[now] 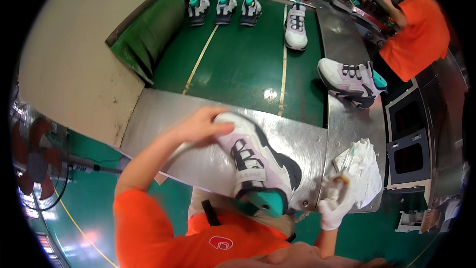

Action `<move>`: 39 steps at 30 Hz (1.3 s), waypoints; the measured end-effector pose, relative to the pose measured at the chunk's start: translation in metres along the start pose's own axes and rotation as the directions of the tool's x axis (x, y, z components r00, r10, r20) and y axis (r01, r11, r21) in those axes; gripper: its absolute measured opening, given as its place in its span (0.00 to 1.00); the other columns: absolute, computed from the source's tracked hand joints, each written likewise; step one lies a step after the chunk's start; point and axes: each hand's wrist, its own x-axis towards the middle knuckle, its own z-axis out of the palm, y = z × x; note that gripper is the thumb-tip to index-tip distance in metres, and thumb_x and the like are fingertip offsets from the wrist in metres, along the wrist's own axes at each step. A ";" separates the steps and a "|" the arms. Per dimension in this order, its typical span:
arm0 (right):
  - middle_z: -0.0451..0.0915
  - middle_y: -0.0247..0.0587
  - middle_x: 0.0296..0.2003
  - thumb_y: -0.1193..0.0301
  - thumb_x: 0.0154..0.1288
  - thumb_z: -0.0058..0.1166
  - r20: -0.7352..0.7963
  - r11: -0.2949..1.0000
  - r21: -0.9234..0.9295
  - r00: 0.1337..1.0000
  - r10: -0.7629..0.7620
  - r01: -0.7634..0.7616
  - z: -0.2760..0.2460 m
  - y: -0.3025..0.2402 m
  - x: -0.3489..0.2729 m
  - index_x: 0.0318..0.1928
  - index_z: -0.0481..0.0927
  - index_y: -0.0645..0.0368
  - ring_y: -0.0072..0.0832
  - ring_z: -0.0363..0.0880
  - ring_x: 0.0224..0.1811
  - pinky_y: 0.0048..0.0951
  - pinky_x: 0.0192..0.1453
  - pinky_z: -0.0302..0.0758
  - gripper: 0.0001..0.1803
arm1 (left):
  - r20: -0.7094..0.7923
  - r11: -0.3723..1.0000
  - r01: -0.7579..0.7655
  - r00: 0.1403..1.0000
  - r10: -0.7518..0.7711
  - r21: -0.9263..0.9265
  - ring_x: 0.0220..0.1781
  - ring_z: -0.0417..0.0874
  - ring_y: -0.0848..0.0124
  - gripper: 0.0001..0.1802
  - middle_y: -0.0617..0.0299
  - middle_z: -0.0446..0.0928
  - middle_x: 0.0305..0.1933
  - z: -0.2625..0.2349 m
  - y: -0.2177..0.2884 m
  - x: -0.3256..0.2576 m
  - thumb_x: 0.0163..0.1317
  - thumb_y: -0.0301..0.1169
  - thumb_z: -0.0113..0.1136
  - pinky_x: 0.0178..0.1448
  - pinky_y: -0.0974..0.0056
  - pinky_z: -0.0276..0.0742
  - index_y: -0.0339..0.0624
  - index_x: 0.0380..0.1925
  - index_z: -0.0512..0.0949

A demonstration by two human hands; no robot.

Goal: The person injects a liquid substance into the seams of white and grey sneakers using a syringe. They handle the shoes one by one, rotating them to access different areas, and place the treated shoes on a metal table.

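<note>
A white and pale-purple sneaker (248, 156) with a dark sole and teal lining lies tilted on the metal ledge in front of me, its heel toward my body. My left hand (201, 126), bare, grips its toe, thumb on the upper and fingers over the toe's far side. To the right of the heel is my right hand (337, 203) in a white glove, beside a crumpled white cloth (367, 173). A small brownish patch shows at its fingertips. Blur keeps me from telling whether it holds anything.
Beyond the ledge runs a green conveyor belt (233, 64) with several sneakers, among them a single one (296, 32) at right. Another sneaker (349, 80) rests on the right metal edge. A person (416, 34) in orange stands at right; someone handles a shoe at the far end. A fan (37, 156) stands left.
</note>
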 end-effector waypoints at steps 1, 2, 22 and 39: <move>0.74 0.45 0.48 0.67 0.40 0.70 -0.005 0.988 -0.154 1.000 -0.014 0.013 -0.002 0.003 -0.006 0.61 0.66 0.70 0.36 0.77 0.50 0.35 0.57 0.75 0.45 | -0.069 0.995 0.086 0.994 -0.089 -0.045 0.47 0.79 0.72 0.24 0.58 0.81 0.44 0.006 0.005 -0.010 0.64 0.41 0.63 0.51 0.64 0.78 0.34 0.53 0.78; 0.76 0.46 0.46 0.67 0.37 0.71 -0.029 0.932 -0.359 0.998 -0.058 0.044 -0.003 0.008 -0.013 0.59 0.68 0.72 0.34 0.79 0.47 0.34 0.55 0.76 0.45 | -0.156 0.982 0.155 0.973 -0.171 -0.111 0.45 0.80 0.72 0.24 0.57 0.81 0.44 0.008 0.002 -0.016 0.66 0.42 0.61 0.47 0.64 0.79 0.33 0.51 0.78; 0.68 0.50 0.60 0.83 0.45 0.63 -0.080 0.929 0.089 0.928 0.365 -0.358 -0.024 0.069 -0.057 0.73 0.51 0.64 0.27 0.71 0.39 0.23 0.39 0.71 0.53 | -0.604 0.742 -0.296 0.776 -0.181 -0.602 0.42 0.85 0.46 0.34 0.35 0.71 0.55 -0.031 -0.018 0.434 0.70 0.41 0.53 0.37 0.52 0.90 0.13 0.56 0.59; 0.78 0.46 0.46 0.78 0.44 0.68 -0.334 0.972 0.045 0.914 0.231 -0.229 0.009 0.011 0.001 0.65 0.65 0.64 0.25 0.80 0.40 0.26 0.45 0.79 0.43 | 0.154 0.894 0.175 0.981 -0.121 -0.414 0.51 0.84 0.59 0.28 0.46 0.80 0.53 0.117 0.067 0.262 0.69 0.43 0.57 0.53 0.57 0.84 0.23 0.54 0.73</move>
